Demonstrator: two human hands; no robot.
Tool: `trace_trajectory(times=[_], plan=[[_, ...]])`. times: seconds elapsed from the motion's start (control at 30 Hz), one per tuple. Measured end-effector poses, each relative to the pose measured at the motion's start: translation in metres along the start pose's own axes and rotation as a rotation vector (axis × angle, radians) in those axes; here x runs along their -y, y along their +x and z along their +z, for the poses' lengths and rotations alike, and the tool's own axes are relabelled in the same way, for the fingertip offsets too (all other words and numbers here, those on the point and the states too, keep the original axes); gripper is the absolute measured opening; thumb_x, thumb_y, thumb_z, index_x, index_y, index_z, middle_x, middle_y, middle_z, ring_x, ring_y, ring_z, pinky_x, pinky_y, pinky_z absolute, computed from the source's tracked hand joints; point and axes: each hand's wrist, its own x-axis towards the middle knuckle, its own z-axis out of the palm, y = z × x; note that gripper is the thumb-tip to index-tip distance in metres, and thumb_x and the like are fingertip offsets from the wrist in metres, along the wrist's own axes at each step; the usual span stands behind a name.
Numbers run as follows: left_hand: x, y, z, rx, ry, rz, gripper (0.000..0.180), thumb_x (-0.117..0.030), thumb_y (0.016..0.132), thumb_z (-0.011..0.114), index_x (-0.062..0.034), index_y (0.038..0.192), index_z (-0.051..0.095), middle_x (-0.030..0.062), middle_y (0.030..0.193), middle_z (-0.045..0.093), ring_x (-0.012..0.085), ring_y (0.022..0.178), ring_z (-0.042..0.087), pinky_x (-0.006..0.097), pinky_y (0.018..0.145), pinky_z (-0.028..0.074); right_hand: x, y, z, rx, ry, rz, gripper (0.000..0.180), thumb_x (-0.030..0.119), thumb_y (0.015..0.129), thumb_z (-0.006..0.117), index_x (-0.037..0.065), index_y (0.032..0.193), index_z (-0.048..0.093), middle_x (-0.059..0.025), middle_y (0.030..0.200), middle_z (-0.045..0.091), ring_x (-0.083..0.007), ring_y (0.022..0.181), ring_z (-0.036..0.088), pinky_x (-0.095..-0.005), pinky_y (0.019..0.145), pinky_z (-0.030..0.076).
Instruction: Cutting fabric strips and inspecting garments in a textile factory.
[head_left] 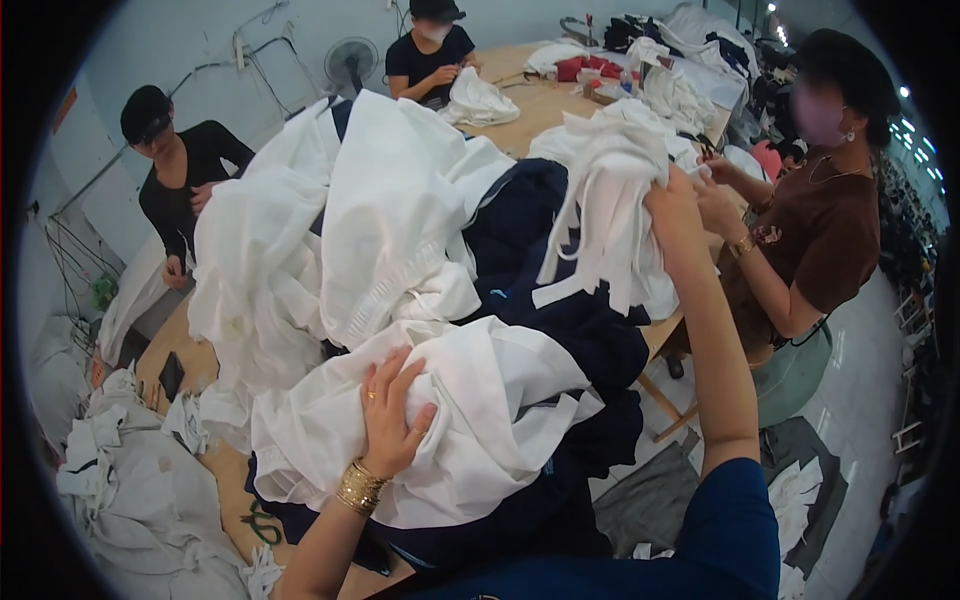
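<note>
Left hand (pixel 392 420) presses the white garment (pixel 480 400); right hand (pixel 672 205) fingers clamp white strips (pixel 610 200) at 1 o'clock (big pile (pixel 350 230) left unsorted, I reckon).

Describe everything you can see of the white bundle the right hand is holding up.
The white fabric bundle looks like soft cotton garments bunched together, with flat strips or straps dangling from its lower edge. The right hand grips its right side and holds it raised above the wooden table. Its lower left hangs against the dark navy fabric in the pile.
</note>
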Motion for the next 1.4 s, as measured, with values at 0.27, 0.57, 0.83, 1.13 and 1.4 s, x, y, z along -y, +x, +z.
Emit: trace_trajectory(times=[0.27, 0.57, 0.83, 1.13, 1.4], plan=[[0.002, 0.001, 0.011, -0.06, 0.007, 0.025, 0.05, -0.035, 0.084, 0.049, -0.0064, 0.124, 0.044, 0.0151, 0.133, 0.04, 0.0315, 0.125, 0.034, 0.048, 0.105, 0.015, -0.085, 0.046, -0.016, 0.326, -0.325, 0.01, 0.025, 0.01, 0.08, 0.053, 0.005, 0.103, 0.059, -0.0033, 0.09, 0.062, -0.0142, 0.075, 0.058, -0.026, 0.068, 0.045], [0.014, -0.008, 0.008, -0.069, 0.048, -0.011, 0.052, -0.029, 0.08, 0.055, -0.0094, 0.127, 0.043, 0.0142, 0.134, 0.038, 0.0294, 0.127, 0.032, 0.05, 0.105, 0.016, -0.091, 0.029, -0.018, 0.912, -0.833, 0.018, 0.079, 0.032, 0.072, 0.067, -0.004, 0.131, 0.03, -0.0197, 0.129, 0.041, -0.0278, 0.123, 0.038, -0.0329, 0.102, 0.028], [0.01, -0.013, 0.008, -0.093, -0.012, -0.016, 0.05, -0.034, 0.085, 0.051, -0.0142, 0.129, 0.041, 0.009, 0.137, 0.035, 0.0239, 0.129, 0.029, 0.046, 0.106, 0.016, -0.101, -0.007, 0.006, 0.709, -1.008, -0.111, 0.083, 0.019, 0.059, 0.071, -0.003, 0.129, 0.032, -0.0194, 0.123, 0.046, -0.0286, 0.116, 0.044, -0.0324, 0.099, 0.031], [0.009, -0.007, 0.011, -0.075, -0.088, 0.071, 0.05, -0.035, 0.086, 0.048, -0.0145, 0.13, 0.039, 0.0106, 0.137, 0.033, 0.0253, 0.129, 0.028, 0.045, 0.106, 0.014, -0.101, 0.075, -0.047, 0.343, -0.59, -0.111, 0.045, 0.001, 0.07, 0.048, -0.002, 0.114, 0.054, -0.0124, 0.104, 0.061, -0.0213, 0.097, 0.057, -0.0289, 0.084, 0.043], [0.016, -0.008, 0.013, -0.1, -0.034, 0.014, 0.049, -0.033, 0.08, 0.054, -0.0118, 0.124, 0.048, 0.0113, 0.133, 0.041, 0.0267, 0.124, 0.037, 0.045, 0.104, 0.018, -0.025, 0.077, 0.022, 0.161, -0.416, -0.446, 0.034, -0.002, 0.077, 0.048, -0.001, 0.11, 0.056, -0.0066, 0.1, 0.062, -0.0139, 0.092, 0.056, -0.0256, 0.082, 0.042]])
